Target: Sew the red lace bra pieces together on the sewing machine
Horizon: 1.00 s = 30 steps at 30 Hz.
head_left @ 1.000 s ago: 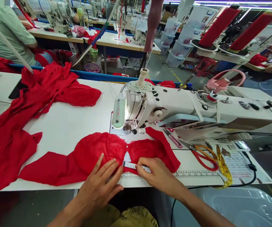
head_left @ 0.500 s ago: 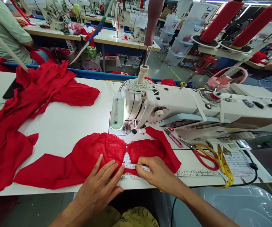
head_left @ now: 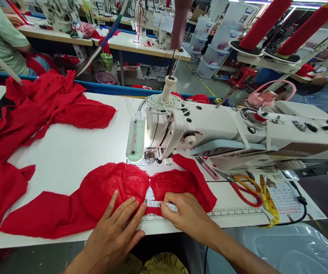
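Observation:
A red lace bra (head_left: 106, 186) lies spread on the white table in front of the sewing machine (head_left: 209, 125). My left hand (head_left: 118, 220) rests on its left cup with the fingers spread flat, one fingertip by the end of a short white measuring tape (head_left: 152, 204). Across the band below the centre gap runs this tape. My right hand (head_left: 183, 213) pinches the tape's other end between thumb and forefinger, against the bra. Part of the bra is hidden under both hands.
A heap of red fabric (head_left: 32, 114) covers the table's left side. To the right lie snips (head_left: 208, 169), orange-handled scissors (head_left: 246, 188) and a yellow tape measure (head_left: 270, 201). A printed ruler (head_left: 235, 211) runs along the front edge. Red thread cones (head_left: 266, 26) stand behind.
The whole scene has shifted slightly left in view as the camera turned. Both hands keep their places on the bra and the tape.

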### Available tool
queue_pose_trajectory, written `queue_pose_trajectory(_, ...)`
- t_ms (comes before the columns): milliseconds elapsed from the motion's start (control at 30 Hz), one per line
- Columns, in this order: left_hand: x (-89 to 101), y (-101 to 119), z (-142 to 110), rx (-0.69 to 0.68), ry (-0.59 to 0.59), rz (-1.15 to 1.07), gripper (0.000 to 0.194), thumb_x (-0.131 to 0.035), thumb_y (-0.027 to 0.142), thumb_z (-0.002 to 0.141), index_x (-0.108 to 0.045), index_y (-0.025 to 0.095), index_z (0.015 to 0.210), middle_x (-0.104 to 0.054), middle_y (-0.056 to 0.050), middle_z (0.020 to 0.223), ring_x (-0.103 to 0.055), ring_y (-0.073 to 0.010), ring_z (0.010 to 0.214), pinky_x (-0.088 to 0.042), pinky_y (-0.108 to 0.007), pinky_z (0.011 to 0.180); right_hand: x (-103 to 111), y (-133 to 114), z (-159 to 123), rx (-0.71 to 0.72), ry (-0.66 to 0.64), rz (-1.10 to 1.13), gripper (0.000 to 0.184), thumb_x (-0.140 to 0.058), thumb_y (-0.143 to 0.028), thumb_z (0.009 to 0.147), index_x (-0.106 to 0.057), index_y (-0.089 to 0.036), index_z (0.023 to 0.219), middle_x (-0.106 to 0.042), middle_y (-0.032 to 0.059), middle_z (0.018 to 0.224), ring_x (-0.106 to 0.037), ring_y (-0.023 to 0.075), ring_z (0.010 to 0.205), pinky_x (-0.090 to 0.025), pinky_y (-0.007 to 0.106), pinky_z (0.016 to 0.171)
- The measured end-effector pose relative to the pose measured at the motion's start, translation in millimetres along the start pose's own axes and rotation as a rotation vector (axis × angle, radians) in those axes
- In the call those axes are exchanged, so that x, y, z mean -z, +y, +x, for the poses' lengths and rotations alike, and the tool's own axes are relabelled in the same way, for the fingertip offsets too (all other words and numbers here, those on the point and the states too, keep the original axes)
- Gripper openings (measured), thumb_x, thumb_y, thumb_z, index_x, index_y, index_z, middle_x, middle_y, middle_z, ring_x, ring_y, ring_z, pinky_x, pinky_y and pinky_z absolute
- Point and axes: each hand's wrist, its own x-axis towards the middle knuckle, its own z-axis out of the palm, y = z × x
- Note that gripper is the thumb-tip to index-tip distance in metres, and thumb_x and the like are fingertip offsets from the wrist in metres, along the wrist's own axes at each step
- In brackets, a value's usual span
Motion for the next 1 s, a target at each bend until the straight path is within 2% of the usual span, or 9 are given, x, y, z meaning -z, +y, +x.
queue_pose_trajectory(200,-6.6,2.6,-5.3,0.071,0.031,-0.055,0.042,-0.06,0.036,0.098,-0.061,0.018,0.135,-0.071,-0.005,0.122,-0.062,-0.0214,0.118,-0.014,-0.049,0.127,-0.7,2.6,2.3,-0.003,-0.011,0.001,0.029,-0.05,-0.028,0.092,-0.047,-0.021,0.064,-0.055,-0.0033,0.062,-0.045,0.0118,0.06,-0.023,0.028,0.061)
queue_pose_trajectory(400,-6.4,1.7,-5.5,0.071,0.038,-0.069,0.041,-0.061,0.035,0.097,-0.062,0.017,0.134,-0.072,-0.005,0.121,-0.063,-0.0203,0.117,-0.014,-0.048,0.128,-2.9,6.0,3.3,-0.003,-0.011,0.004,0.029,-0.05,-0.032,0.094,-0.053,-0.022,0.067,-0.057,-0.0026,0.065,-0.048,0.0133,0.063,-0.024,0.028,0.061)
queue_pose_trajectory(833,-5.9,2.8,-5.0,0.077,0.019,-0.066,0.041,-0.061,0.035,0.097,-0.062,0.017,0.134,-0.071,-0.005,0.121,-0.063,-0.0207,0.116,-0.013,-0.049,0.128,-4.7,7.0,5.1,-0.012,-0.028,0.023,0.03,-0.049,-0.033,0.094,-0.049,-0.021,0.067,-0.056,-0.0038,0.065,-0.048,0.0125,0.062,-0.025,0.028,0.063)
queue_pose_trajectory(1000,-5.7,2.4,-4.2,0.078,0.015,-0.065,0.042,-0.062,0.035,0.097,-0.06,0.018,0.135,-0.071,-0.005,0.121,-0.063,-0.0204,0.118,-0.013,-0.049,0.128,-1.3,9.8,2.5,0.025,-0.022,0.046,0.03,-0.049,-0.031,0.097,-0.05,-0.022,0.068,-0.057,-0.0039,0.066,-0.051,0.0129,0.065,-0.028,0.027,0.063)
